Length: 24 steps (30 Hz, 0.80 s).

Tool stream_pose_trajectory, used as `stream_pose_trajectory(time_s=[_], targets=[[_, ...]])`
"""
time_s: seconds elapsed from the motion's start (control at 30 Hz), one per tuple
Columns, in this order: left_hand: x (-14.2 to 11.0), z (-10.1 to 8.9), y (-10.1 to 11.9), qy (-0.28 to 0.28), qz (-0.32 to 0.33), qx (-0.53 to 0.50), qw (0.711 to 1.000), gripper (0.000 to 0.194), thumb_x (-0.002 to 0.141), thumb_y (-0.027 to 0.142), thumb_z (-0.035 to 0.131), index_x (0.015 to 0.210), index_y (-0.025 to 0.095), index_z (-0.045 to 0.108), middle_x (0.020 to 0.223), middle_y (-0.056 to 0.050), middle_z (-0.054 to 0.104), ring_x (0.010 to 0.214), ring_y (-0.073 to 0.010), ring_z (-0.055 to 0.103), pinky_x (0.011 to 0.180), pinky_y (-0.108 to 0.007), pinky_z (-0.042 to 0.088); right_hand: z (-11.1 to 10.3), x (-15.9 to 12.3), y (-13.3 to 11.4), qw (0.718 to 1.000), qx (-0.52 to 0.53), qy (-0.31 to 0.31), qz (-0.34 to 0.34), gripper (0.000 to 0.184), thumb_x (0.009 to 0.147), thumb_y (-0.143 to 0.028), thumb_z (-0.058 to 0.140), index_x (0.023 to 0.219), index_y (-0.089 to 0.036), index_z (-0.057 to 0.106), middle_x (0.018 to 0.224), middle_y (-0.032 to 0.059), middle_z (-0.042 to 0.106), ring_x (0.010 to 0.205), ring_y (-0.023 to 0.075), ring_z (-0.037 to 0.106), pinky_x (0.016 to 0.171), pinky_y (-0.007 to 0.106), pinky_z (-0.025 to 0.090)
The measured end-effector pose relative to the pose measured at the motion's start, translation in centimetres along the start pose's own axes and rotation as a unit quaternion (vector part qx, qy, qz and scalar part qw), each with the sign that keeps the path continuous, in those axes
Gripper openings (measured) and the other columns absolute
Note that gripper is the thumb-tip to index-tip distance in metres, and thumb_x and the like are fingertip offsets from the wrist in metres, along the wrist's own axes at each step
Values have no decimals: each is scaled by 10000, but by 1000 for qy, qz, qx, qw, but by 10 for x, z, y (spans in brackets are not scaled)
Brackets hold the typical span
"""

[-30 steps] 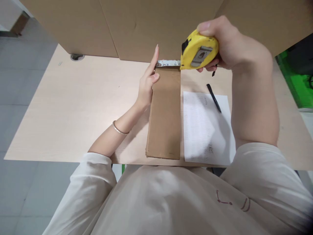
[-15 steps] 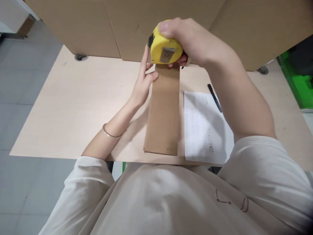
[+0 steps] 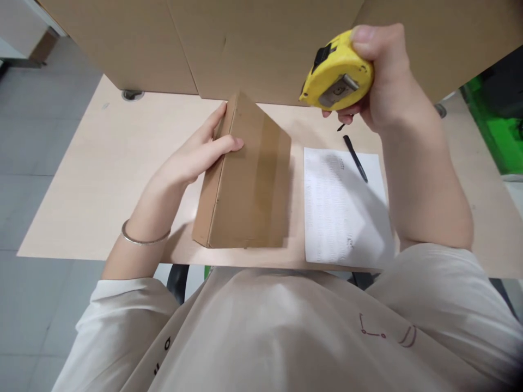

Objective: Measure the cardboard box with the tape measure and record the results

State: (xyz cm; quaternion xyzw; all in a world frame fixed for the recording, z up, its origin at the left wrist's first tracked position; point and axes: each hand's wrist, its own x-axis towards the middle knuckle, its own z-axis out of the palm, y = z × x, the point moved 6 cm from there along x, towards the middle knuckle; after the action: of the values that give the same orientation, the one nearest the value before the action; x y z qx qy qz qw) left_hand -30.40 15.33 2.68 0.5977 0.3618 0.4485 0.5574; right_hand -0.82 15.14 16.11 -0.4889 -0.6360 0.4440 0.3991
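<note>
Cardboard panels (image 3: 261, 49) stand beyond our pale table (image 3: 102, 179), on which we hold a cardboard box (image 3: 241, 185) tilted, its long edge running away from us. A printed sheet (image 3: 333, 218) lies to its right. Our left hand (image 3: 192, 160), the nearer one, is clamped on the box's left edge, thumb over the broad face. Our right hand (image 3: 386, 76) grasps a yellow tape measure (image 3: 339, 62) in the air, apart from the box. A black pen (image 3: 356, 159) crosses the sheet's far edge.

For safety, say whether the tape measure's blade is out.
In: no blade extends from the tape measure in the right hand.
</note>
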Motion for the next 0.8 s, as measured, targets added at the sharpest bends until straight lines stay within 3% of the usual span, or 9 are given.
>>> stream_pose_trajectory(time_s=[0.07, 0.17, 0.3, 0.43, 0.53, 0.67, 0.8], targets=[[-6, 8, -9, 8, -52, -33, 998, 1006, 771, 495, 1117, 1701, 396, 747, 1553, -63, 898, 1654, -581, 681, 1506, -918, 341, -6, -6, -2, 999, 18, 8, -36, 392, 889, -637, 728, 959, -269, 613, 914, 64, 748, 705, 218, 665, 459, 294, 310], [-21, 37, -20, 29, -91, -96, 991, 1068, 868, 668, 968, 1838, 394, 613, 1731, -68, 811, 1702, -542, 681, 1476, -850, 466, -4, -12, -2, 998, 31, -4, -46, 399, 890, -629, 761, 956, -289, 563, 894, 33, 749, 685, 220, 664, 467, 291, 305], [-41, 72, -32, 40, -138, -138, 980, 1230, 882, 619, 916, 1970, 344, 413, 1859, -117, 708, 1798, -514, 593, 1531, -790, 428, 7, -12, 15, 999, 29, -37, 11, 350, 904, -634, 704, 922, -291, 640, 832, 55, 731, 648, 233, 627, 469, 331, 312], [-50, 73, -35, 40, -159, -128, 978, 1325, 903, 545, 919, 2028, 316, 257, 1911, -128, 653, 1819, -516, 560, 1559, -780, 382, 18, -9, 38, 995, 26, -84, 50, 302, 928, -600, 734, 926, -300, 705, 789, 28, 706, 627, 218, 586, 505, 332, 347], [-54, 61, -35, 29, -166, -91, 982, 1268, 971, 601, 906, 2030, 362, 253, 1792, -96, 763, 1731, -511, 659, 1496, -762, 496, 28, -5, 52, 994, 24, -91, 63, 338, 960, -629, 747, 890, -306, 676, 703, 10, 660, 564, 211, 530, 489, 321, 336], [-63, 44, -32, 4, -191, 53, 980, 1117, 1027, 771, 901, 1973, 406, 432, 1381, -73, 932, 1456, -485, 846, 1291, -654, 686, 48, 1, 71, 992, 16, -95, 87, 562, 1010, -825, 743, 838, -305, 622, 616, 16, 612, 463, 197, 434, 435, 343, 335], [-69, 29, -30, -4, -206, 219, 954, 1122, 1003, 939, 848, 1927, 384, 536, 1059, -63, 907, 1229, -470, 886, 1196, -606, 679, 66, 7, 77, 986, -2, -114, 119, 598, 1054, -845, 711, 828, -301, 607, 608, 18, 620, 451, 186, 396, 432, 352, 310]])
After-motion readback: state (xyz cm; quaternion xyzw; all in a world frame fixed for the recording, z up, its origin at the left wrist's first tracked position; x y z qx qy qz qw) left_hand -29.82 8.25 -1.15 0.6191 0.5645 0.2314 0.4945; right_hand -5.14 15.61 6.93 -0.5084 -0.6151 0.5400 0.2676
